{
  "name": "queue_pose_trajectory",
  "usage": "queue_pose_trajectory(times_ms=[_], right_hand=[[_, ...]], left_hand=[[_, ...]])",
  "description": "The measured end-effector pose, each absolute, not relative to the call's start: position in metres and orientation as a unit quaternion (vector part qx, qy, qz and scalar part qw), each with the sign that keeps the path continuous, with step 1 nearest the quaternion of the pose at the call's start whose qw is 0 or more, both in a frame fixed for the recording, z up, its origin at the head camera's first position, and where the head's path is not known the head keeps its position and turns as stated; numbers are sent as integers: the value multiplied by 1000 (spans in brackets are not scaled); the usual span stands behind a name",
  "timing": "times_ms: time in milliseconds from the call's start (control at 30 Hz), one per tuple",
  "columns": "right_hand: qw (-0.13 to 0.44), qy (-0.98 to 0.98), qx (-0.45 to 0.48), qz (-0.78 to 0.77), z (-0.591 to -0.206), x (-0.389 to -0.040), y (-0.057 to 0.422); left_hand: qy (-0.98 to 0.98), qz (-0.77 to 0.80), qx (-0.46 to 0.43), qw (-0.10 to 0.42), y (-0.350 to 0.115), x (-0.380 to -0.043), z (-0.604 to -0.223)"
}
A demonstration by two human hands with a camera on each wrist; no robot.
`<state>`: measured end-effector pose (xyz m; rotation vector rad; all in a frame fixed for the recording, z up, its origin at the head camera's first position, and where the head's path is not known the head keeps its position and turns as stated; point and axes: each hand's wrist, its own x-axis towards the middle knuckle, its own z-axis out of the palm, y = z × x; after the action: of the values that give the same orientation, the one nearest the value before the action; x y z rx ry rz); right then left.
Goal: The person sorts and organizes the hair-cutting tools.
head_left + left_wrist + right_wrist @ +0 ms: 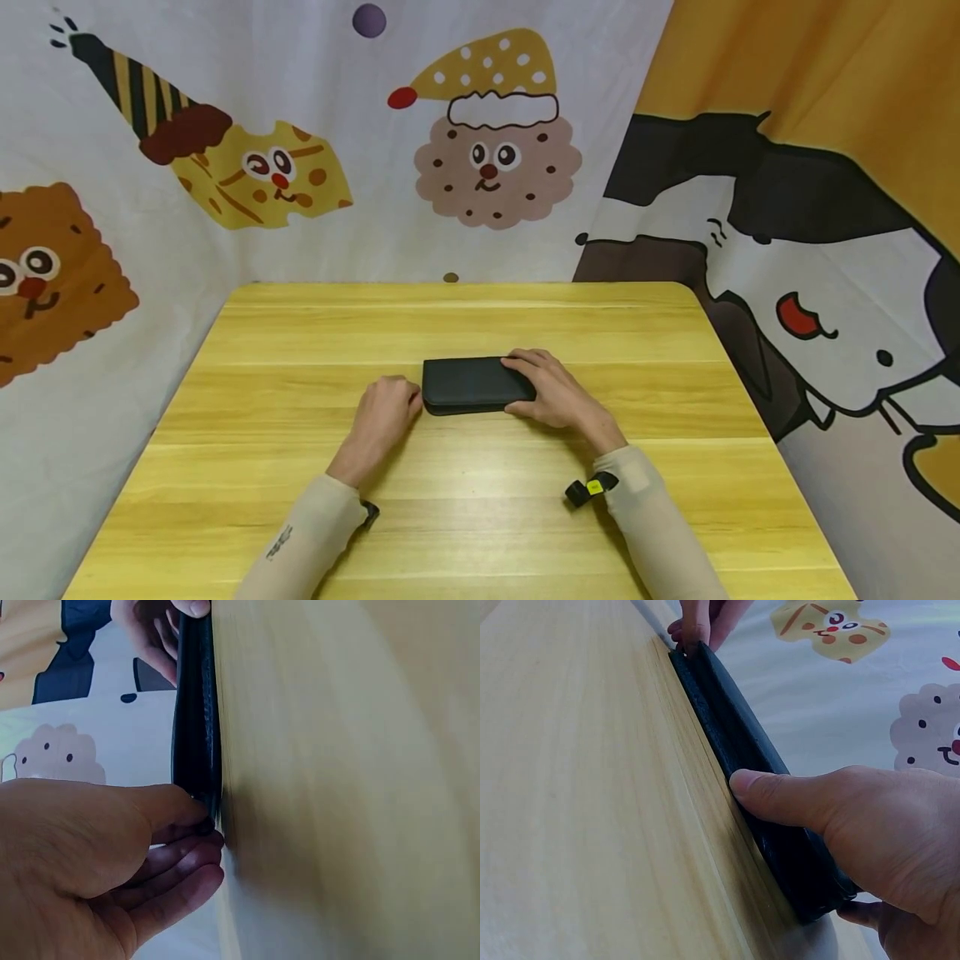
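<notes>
A long black zip wallet (468, 385) lies flat on the wooden table, its long side running left to right. At its left end my left hand (386, 410) is curled, thumb and forefinger pinching a small dark zipper pull (204, 825) close to the corner. My right hand (553, 392) grips the right end, thumb on the near edge and fingers over the far one. In the right wrist view the thumb (769, 796) presses along the wallet's edge (731, 712), where a narrow groove runs between its two covers.
The light wooden table (480, 517) stretches around both hands, its far edge against a printed curtain (315, 258). Dark straps with small devices sit at both cuffs, the right one (592, 489) with a yellow patch.
</notes>
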<state>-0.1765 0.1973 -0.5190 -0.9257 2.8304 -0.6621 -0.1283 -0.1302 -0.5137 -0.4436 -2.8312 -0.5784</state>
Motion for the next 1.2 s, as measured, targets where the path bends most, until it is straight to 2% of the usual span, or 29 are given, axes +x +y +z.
queue_pose_trajectory(times_ms=[567,867,967,1200], right_hand=[[51,927,-302,-217,-517,-177,196],[53,929,-297,-216,-519,-175,197],[49,929,-297,-217,-519,-175,197],[41,928,-302,-214,-517,-176,196]], left_hand=[[-962,-171,-176,115,-136,-145,-513],[-968,-166,-162,94,-135,-151,-518],[-967,-171,-159,102,-135,-152,-518],[-956,-173,-177,156,-141,-159,-526]])
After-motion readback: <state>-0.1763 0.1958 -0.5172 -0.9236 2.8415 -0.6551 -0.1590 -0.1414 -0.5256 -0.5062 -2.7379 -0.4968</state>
